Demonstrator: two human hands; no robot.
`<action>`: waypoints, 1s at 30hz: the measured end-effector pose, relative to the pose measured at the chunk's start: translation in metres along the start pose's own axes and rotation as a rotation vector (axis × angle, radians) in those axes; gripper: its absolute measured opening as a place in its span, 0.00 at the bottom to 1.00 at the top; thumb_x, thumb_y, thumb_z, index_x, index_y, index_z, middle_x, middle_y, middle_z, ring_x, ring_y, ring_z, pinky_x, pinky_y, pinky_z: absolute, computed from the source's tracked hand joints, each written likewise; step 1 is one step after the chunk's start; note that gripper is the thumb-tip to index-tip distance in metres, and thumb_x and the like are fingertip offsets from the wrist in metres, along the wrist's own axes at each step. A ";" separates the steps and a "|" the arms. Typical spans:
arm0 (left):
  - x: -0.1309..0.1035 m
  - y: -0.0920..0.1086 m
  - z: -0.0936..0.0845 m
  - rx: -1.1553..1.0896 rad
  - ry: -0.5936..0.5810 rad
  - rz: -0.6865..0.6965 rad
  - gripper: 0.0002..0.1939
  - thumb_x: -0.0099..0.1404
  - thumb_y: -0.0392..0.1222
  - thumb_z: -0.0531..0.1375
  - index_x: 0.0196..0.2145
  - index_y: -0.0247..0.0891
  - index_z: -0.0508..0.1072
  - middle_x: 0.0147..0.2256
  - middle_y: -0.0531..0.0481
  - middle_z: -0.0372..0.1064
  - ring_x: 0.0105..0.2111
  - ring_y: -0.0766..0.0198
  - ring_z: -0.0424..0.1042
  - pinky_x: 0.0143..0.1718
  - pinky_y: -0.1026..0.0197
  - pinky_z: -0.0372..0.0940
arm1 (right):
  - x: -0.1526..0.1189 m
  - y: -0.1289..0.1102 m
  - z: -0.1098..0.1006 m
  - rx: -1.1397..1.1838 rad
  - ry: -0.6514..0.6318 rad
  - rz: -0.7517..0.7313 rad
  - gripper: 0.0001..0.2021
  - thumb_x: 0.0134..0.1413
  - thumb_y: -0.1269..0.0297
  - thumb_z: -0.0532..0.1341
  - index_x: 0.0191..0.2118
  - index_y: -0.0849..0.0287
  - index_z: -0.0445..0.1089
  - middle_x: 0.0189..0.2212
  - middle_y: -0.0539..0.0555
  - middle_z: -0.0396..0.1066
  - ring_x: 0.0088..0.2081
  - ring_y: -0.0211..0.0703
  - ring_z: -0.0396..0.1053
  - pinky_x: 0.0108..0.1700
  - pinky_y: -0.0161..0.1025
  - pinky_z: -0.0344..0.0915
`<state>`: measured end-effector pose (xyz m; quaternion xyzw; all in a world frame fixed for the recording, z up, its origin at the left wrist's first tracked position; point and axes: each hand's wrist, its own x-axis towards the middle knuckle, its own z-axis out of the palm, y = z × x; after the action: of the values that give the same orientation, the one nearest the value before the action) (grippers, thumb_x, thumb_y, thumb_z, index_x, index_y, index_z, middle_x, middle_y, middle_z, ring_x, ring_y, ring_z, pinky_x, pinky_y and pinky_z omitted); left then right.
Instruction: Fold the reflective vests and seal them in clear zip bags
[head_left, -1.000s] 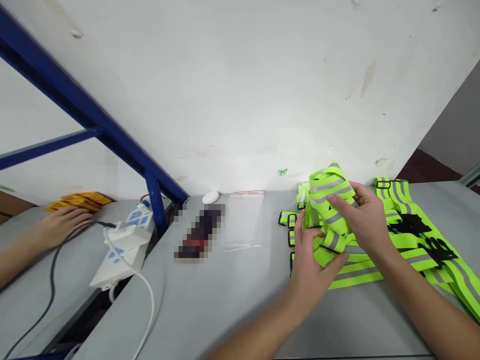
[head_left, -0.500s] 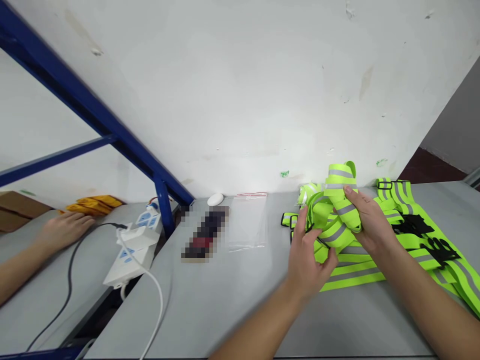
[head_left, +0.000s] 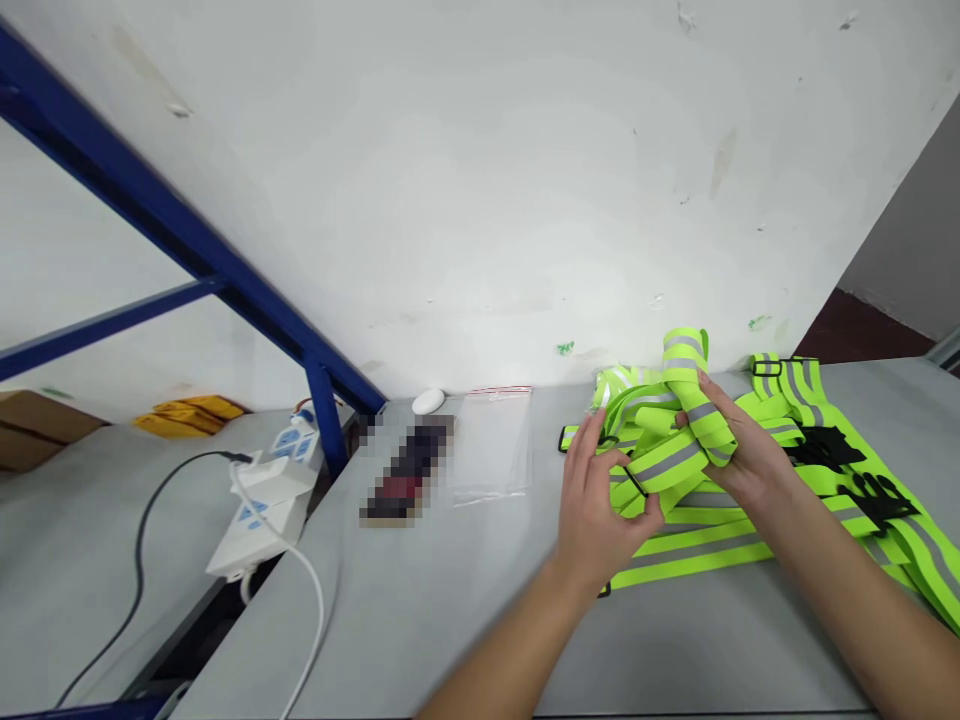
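Observation:
My right hand (head_left: 739,445) is closed around a folded neon-yellow reflective strap (head_left: 686,385) with a grey stripe along its middle. At the strap's near end my left hand (head_left: 604,490) pinches a black buckle (head_left: 636,481) between thumb and fingers. Loops of the same strap hang between both hands. Under and to the right of them lie more reflective straps (head_left: 697,545), with black buckles and a black clip part (head_left: 825,447) among them. Behind my left hand sits a clear-wrapped bundle of yellow strap (head_left: 619,380), partly hidden.
Left of the straps a clear zip bag (head_left: 491,445) lies flat, beside a white round object (head_left: 428,402) and a blurred-out item (head_left: 409,470). A white power strip (head_left: 262,500) with cables, a blue metal frame (head_left: 225,270) and yellow packets (head_left: 191,415) are further left.
My left hand has moved slightly left and down with the buckle, drawing the loops wider. Another person's hand by the yellow packets has left the view.

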<state>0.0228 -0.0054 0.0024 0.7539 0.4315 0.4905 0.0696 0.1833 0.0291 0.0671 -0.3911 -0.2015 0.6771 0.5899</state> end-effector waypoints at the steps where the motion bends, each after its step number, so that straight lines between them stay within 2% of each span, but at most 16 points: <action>1: 0.000 -0.001 0.000 -0.009 -0.009 -0.013 0.19 0.49 0.33 0.63 0.39 0.40 0.61 0.62 0.34 0.52 0.62 0.45 0.53 0.58 0.41 0.57 | 0.000 0.000 0.000 -0.001 0.005 0.006 0.13 0.45 0.56 0.70 0.33 0.57 0.70 0.13 0.44 0.68 0.15 0.36 0.67 0.16 0.29 0.66; 5: -0.004 -0.004 0.000 -0.047 -0.034 0.030 0.19 0.50 0.38 0.64 0.38 0.40 0.61 0.62 0.34 0.49 0.62 0.43 0.52 0.58 0.38 0.54 | -0.001 -0.001 -0.002 -0.017 0.009 0.059 0.13 0.45 0.56 0.69 0.33 0.58 0.72 0.15 0.45 0.70 0.16 0.37 0.69 0.16 0.29 0.67; 8: -0.002 -0.006 -0.010 -0.188 0.053 0.155 0.27 0.53 0.50 0.64 0.47 0.41 0.59 0.63 0.34 0.47 0.63 0.40 0.49 0.59 0.33 0.48 | -0.002 0.002 -0.005 -0.057 -0.038 0.141 0.13 0.45 0.56 0.70 0.33 0.60 0.73 0.17 0.47 0.72 0.18 0.37 0.70 0.19 0.30 0.69; 10: 0.007 -0.006 -0.024 -0.326 0.119 0.140 0.31 0.57 0.53 0.61 0.54 0.42 0.56 0.64 0.36 0.45 0.64 0.41 0.45 0.60 0.33 0.44 | -0.002 0.005 -0.008 -0.096 -0.103 0.184 0.14 0.46 0.56 0.69 0.35 0.61 0.74 0.22 0.50 0.75 0.21 0.38 0.72 0.24 0.32 0.72; 11: 0.015 -0.006 -0.033 -0.406 0.100 0.078 0.31 0.59 0.52 0.60 0.56 0.44 0.55 0.65 0.37 0.45 0.65 0.43 0.45 0.61 0.35 0.44 | -0.003 0.006 -0.009 -0.120 -0.137 0.194 0.15 0.46 0.56 0.69 0.36 0.61 0.74 0.24 0.51 0.76 0.22 0.38 0.72 0.26 0.33 0.73; 12: 0.023 -0.007 -0.042 -0.497 0.032 -0.028 0.30 0.61 0.51 0.60 0.58 0.45 0.54 0.64 0.39 0.47 0.65 0.45 0.46 0.62 0.38 0.45 | -0.004 0.008 -0.010 -0.149 -0.166 0.197 0.16 0.46 0.56 0.69 0.38 0.61 0.74 0.27 0.52 0.77 0.23 0.39 0.73 0.26 0.34 0.73; 15: 0.050 -0.008 -0.061 -0.823 -0.514 -0.487 0.28 0.63 0.50 0.60 0.59 0.45 0.60 0.59 0.39 0.61 0.58 0.49 0.62 0.55 0.47 0.60 | -0.006 0.010 -0.010 -0.246 -0.193 0.174 0.20 0.43 0.57 0.71 0.44 0.59 0.73 0.31 0.53 0.77 0.26 0.42 0.74 0.27 0.37 0.73; 16: 0.056 -0.008 -0.062 -0.902 -0.660 -0.581 0.29 0.60 0.49 0.63 0.58 0.45 0.63 0.56 0.39 0.65 0.55 0.48 0.65 0.52 0.49 0.63 | -0.007 0.010 -0.009 -0.281 -0.186 0.157 0.22 0.42 0.57 0.71 0.45 0.58 0.73 0.32 0.54 0.77 0.28 0.44 0.75 0.28 0.38 0.73; 18: 0.060 -0.008 -0.056 -0.972 -0.804 -0.686 0.26 0.57 0.45 0.66 0.53 0.43 0.69 0.50 0.42 0.71 0.49 0.50 0.71 0.47 0.52 0.66 | -0.008 0.009 -0.009 -0.374 -0.176 0.096 0.23 0.41 0.57 0.72 0.46 0.57 0.73 0.34 0.54 0.77 0.32 0.46 0.75 0.31 0.39 0.73; 19: 0.059 -0.007 -0.050 -0.976 -0.817 -0.719 0.22 0.56 0.42 0.66 0.50 0.42 0.72 0.47 0.43 0.73 0.47 0.51 0.73 0.46 0.53 0.67 | -0.008 0.008 -0.009 -0.437 -0.178 0.050 0.23 0.40 0.57 0.72 0.45 0.57 0.73 0.34 0.54 0.77 0.34 0.46 0.75 0.33 0.39 0.72; 22: 0.047 -0.005 -0.032 -1.023 -0.755 -0.884 0.14 0.57 0.36 0.63 0.43 0.40 0.76 0.40 0.47 0.76 0.41 0.55 0.75 0.45 0.55 0.67 | -0.007 0.004 -0.011 -0.690 -0.211 -0.110 0.20 0.42 0.58 0.71 0.44 0.56 0.74 0.37 0.53 0.77 0.39 0.47 0.74 0.40 0.40 0.71; 26: 0.032 -0.007 -0.026 -1.142 -0.655 -1.208 0.16 0.50 0.30 0.62 0.39 0.37 0.75 0.34 0.47 0.76 0.34 0.56 0.76 0.35 0.56 0.69 | -0.006 0.005 -0.013 -1.076 -0.086 -0.354 0.23 0.39 0.56 0.71 0.45 0.54 0.73 0.43 0.55 0.76 0.46 0.54 0.71 0.44 0.46 0.69; 28: 0.028 -0.011 -0.028 -1.194 -0.634 -1.254 0.14 0.50 0.30 0.63 0.37 0.35 0.75 0.32 0.47 0.75 0.31 0.58 0.75 0.34 0.57 0.69 | -0.007 0.009 -0.013 -1.213 -0.044 -0.478 0.23 0.40 0.53 0.70 0.45 0.52 0.73 0.43 0.54 0.76 0.44 0.54 0.72 0.40 0.46 0.70; 30: 0.025 -0.015 -0.030 -1.218 -0.617 -1.253 0.11 0.51 0.31 0.63 0.36 0.34 0.75 0.30 0.47 0.74 0.29 0.59 0.74 0.33 0.58 0.68 | -0.007 0.016 -0.013 -1.303 -0.059 -0.590 0.22 0.43 0.50 0.69 0.45 0.51 0.73 0.40 0.53 0.76 0.37 0.51 0.74 0.36 0.44 0.70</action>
<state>-0.0064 0.0122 0.0271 0.3135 0.3906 0.2827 0.8181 0.1833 0.0164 0.0497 -0.5746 -0.6783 0.2418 0.3890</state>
